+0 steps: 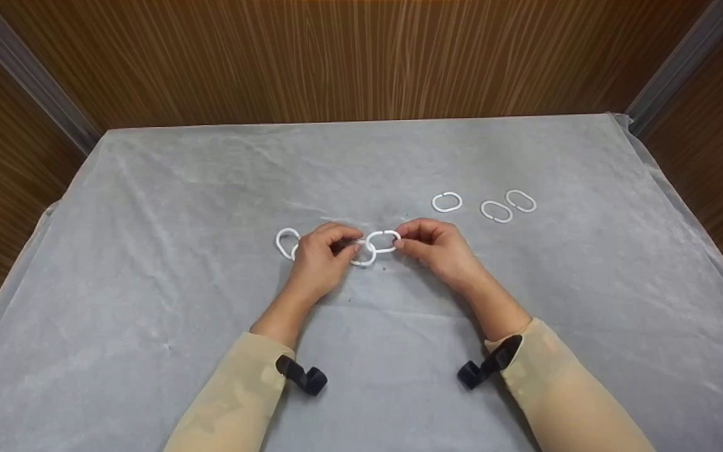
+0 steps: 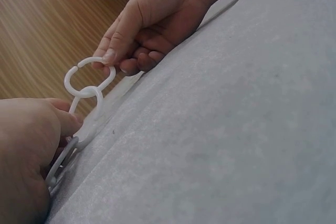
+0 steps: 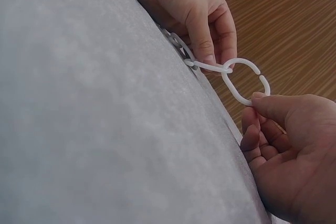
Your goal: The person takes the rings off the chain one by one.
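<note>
Seen from the head camera, a person in tan sleeves works at a counter [image 1: 148,301] covered with a grey cloth, with wood panelling behind it. Both hands meet near the middle of the counter over a short chain [image 1: 361,250] of white oval plastic rings.

The left hand [image 1: 321,260] lies over the middle of the chain, its fingers curled and pinching a ring [image 3: 207,65] between thumb and forefinger. One ring [image 1: 285,243] of the chain sticks out from under this hand on its left side and lies on the cloth.

The right hand [image 1: 440,248] pinches the end ring [image 1: 383,242] between thumb and fingertip, its other fingers curled in below. This end ring is hooked through the ring that the left hand holds and is lifted slightly off the cloth. It has a small gap [image 3: 260,73] in its rim, close to the right thumb.

Three loose rings lie on the cloth beyond the right hand, apart from the chain: one [image 1: 447,201] nearer the middle, and two [image 1: 496,211] [image 1: 521,200] just beside each other further right.
</note>
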`<state>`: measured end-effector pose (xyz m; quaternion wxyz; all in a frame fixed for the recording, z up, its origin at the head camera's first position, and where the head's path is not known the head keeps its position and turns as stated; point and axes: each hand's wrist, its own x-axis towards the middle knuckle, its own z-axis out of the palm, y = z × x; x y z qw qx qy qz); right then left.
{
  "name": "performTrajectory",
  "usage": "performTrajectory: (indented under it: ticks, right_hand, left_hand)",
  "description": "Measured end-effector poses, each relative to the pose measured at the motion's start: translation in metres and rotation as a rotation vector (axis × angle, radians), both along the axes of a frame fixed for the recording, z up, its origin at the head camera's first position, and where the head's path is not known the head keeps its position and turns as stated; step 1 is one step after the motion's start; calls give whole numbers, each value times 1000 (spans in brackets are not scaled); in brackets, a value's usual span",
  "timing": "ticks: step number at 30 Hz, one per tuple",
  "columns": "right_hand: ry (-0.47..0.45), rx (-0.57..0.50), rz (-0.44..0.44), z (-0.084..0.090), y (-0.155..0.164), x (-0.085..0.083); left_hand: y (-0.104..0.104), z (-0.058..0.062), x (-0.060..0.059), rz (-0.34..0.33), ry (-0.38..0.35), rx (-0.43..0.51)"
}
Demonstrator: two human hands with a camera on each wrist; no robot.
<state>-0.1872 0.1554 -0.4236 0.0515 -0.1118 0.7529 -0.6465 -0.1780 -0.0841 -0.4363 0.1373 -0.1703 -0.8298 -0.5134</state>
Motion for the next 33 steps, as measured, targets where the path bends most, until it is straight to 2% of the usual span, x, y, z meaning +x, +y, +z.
performTrajectory:
  ticks: [15, 33]
  right_hand:
    - [-7, -6, 5, 0, 0, 1]
    - [30, -12, -8, 2, 0, 0]
  left_hand:
    - [0, 1, 1, 25, -17, -2]
    - [1, 3, 0, 35, 92, 55]
